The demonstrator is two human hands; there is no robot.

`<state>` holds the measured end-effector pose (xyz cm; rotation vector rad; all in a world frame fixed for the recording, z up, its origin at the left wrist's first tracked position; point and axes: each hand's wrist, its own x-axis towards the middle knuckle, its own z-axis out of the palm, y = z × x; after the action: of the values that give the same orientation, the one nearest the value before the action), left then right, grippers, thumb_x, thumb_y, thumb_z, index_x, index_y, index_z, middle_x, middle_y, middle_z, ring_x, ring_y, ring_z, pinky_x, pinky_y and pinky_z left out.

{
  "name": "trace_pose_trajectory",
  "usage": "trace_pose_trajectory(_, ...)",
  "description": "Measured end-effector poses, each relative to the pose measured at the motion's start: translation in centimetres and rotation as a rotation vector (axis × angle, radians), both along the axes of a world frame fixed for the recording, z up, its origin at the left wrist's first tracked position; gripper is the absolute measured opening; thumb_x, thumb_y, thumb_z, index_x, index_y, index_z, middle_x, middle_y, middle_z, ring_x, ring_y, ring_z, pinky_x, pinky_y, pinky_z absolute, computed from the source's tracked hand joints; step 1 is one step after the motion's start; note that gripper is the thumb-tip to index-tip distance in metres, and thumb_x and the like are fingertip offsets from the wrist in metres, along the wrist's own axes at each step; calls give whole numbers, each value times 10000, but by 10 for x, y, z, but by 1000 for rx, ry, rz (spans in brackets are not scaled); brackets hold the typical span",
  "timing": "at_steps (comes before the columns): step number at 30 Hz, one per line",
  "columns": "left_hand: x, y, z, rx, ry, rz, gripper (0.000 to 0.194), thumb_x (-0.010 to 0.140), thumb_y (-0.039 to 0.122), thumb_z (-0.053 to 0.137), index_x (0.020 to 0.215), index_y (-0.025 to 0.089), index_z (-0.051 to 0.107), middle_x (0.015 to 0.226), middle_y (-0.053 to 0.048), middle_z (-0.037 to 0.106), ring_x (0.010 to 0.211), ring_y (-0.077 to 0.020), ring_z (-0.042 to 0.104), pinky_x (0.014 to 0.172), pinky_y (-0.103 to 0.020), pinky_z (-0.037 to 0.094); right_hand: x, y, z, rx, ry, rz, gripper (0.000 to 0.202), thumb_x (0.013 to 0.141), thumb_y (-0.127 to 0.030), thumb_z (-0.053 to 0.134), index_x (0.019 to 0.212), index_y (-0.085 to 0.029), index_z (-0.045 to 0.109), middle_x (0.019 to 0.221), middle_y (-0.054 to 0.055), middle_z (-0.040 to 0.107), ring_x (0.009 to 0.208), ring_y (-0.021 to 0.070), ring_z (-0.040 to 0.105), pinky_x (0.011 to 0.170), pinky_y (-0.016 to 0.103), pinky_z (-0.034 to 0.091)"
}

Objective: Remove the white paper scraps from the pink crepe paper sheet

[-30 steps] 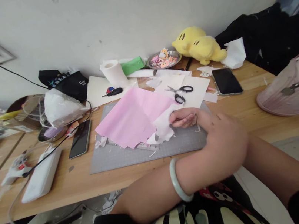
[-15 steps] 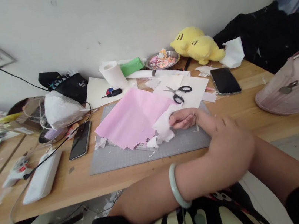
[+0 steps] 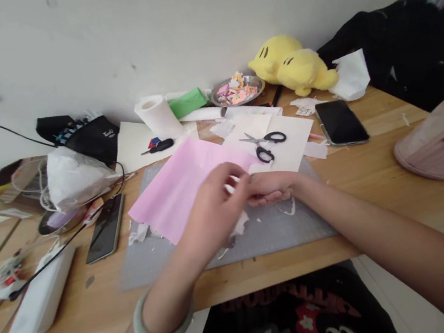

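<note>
Your left hand (image 3: 214,201) is bent over the pink sheet (image 3: 182,180), its thumb and fingers curved in close by the fingers of your right hand (image 3: 269,186). A bit of white shows in the loop of those left fingers, but blur hides whether they pinch it; you can't tell from here. Your right hand lies low with its fingers folded under, and what they grip, if anything, is hidden.

The pink sheet lies on the gray cutting mat (image 3: 274,234), its far part running past the mat's far edge and its right side partly under your hands. White scraps (image 3: 138,233) poke out along its near left edge. Past your right hand, the scissors (image 3: 260,140) lie open on the white paper (image 3: 298,135), blades toward the left — the handles are near your knuckles.

For room, you have bare wood on the table (image 3: 360,196) between the mat and the pale pink bag (image 3: 443,141) on your right. On your left it's tighter — the left phone (image 3: 106,228) sits just beside the mat. The right phone (image 3: 341,122) lies beyond your right forearm. Only a narrow strip of wood separates the mat's near edge from the table's front edge.
</note>
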<state>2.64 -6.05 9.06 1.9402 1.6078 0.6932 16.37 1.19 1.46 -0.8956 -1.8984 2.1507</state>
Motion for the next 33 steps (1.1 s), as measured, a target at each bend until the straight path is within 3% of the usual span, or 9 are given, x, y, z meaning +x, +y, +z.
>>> trace_pose_trajectory(2, -25, 18, -12, 7, 78, 207, 255, 862, 394, 462, 999, 198, 552, 1068, -62, 627, 907, -210, 587, 750, -316, 458, -7, 3, 5, 54, 15, -52, 278, 929, -285, 499, 714, -129, 580, 584, -47, 548, 411, 60, 450, 410, 191, 382)
trace_pose_trajectory(4, -44, 32, -23, -118, 118, 326, 415, 797, 455, 548, 1102, 176, 514, 1132, -95, 598, 988, -266, 560, 816, -370, 425, -16, 8, 12, 136, 54, -130, 339, 884, -210, 462, 554, -153, 515, 444, -71, 460, 348, 56, 371, 381, 202, 297)
trace_pose_trajectory(9, -58, 60, -35, -317, -104, 236, 491, 860, 596, 362, 780, 186, 621, 815, -55, 668, 839, -259, 595, 797, -365, 428, -37, 18, 17, 389, 137, -397, 256, 714, -178, 573, 515, -192, 413, 476, -82, 415, 516, 88, 405, 531, 241, 304)
trace_pose_trajectory(11, -52, 69, -37, -394, -317, 171, 531, 874, 604, 315, 779, 189, 632, 767, -47, 671, 765, -224, 609, 734, -331, 456, -40, 21, 11, 427, 155, -456, 256, 693, -195, 594, 523, -197, 402, 497, -77, 423, 538, 98, 398, 547, 253, 298)
trace_pose_trajectory(13, -43, 77, -42, -430, -439, 133, 466, 838, 593, 432, 802, 177, 639, 708, -32, 658, 660, -197, 599, 627, -295, 461, -39, 24, 4, 415, 164, -515, 181, 717, -218, 565, 577, -192, 454, 551, -57, 482, 564, 113, 433, 563, 257, 328)
trace_pose_trajectory(18, -27, 86, -59, -401, -692, 204, 377, 788, 482, 590, 1005, 175, 613, 740, 0, 655, 641, -159, 582, 569, -234, 431, -32, 33, -9, 272, 153, -592, 89, 742, -231, 529, 803, -177, 563, 748, -12, 605, 662, 141, 537, 609, 255, 410)
trace_pose_trajectory(22, -29, 83, -65, -396, -844, 338, 294, 801, 443, 590, 930, 180, 606, 605, 26, 601, 628, -158, 585, 570, -223, 435, -32, 38, -11, 115, 107, -543, 73, 732, -195, 560, 662, -173, 562, 636, -28, 573, 603, 124, 522, 579, 240, 398)
trace_pose_trajectory(26, -35, 80, -65, -487, -986, 474, 253, 801, 422, 577, 842, 173, 599, 558, 40, 569, 478, -109, 500, 457, -203, 374, -31, 43, -9, -77, 99, -556, 28, 714, -158, 567, 736, -175, 563, 598, -61, 528, 480, 74, 449, 476, 206, 356)
trace_pose_trajectory(33, -39, 87, -65, -598, -1041, 552, 247, 711, 332, 657, 892, 181, 583, 493, 80, 528, 384, -81, 405, 398, -190, 312, -23, 52, -2, -443, 277, -636, 144, 685, -255, 551, 727, -208, 422, 509, -103, 459, 371, 37, 340, 376, 163, 265)
